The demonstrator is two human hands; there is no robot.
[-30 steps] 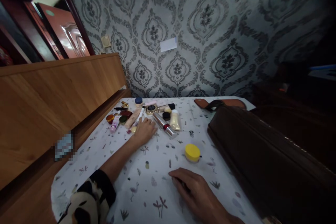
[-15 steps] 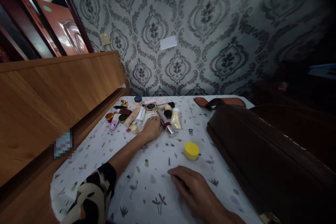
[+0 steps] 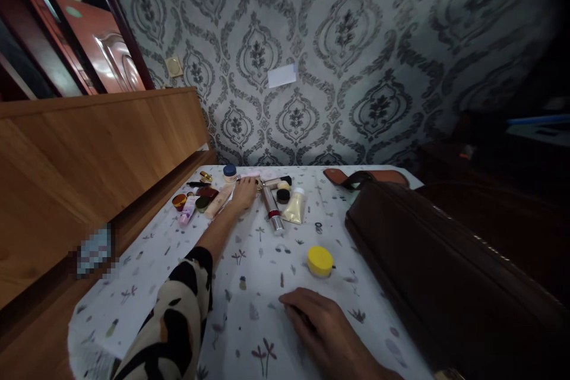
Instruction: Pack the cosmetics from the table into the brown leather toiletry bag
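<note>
My left hand [image 3: 244, 193] reaches over the group of cosmetics at the far part of the table, its fingertips hidden at the compact and small tubes. Just right of it lie a silver tube with a red band [image 3: 272, 211], a black-lidded jar [image 3: 282, 196] and a cream-coloured tube [image 3: 294, 208]. To its left are a beige tube [image 3: 218, 202], a dark-lidded jar [image 3: 202, 203] and a pink tube [image 3: 187, 211]. My right hand [image 3: 316, 320] rests curled on the cloth, near a yellow-lidded jar [image 3: 320, 260]; what its fingers hold, if anything, is hidden.
A large dark brown bag [image 3: 427, 261] lies along the right side, with a brown strap [image 3: 378, 177] behind it. A wooden panel [image 3: 102, 148] borders the left. The patterned wall [image 3: 320, 59] stands behind the cloth-covered table [image 3: 169, 285].
My left hand has moved forward, away from me, onto the cosmetics, covering the compact and small tubes. My right hand has kept its curled pose. The view has shifted slightly.
</note>
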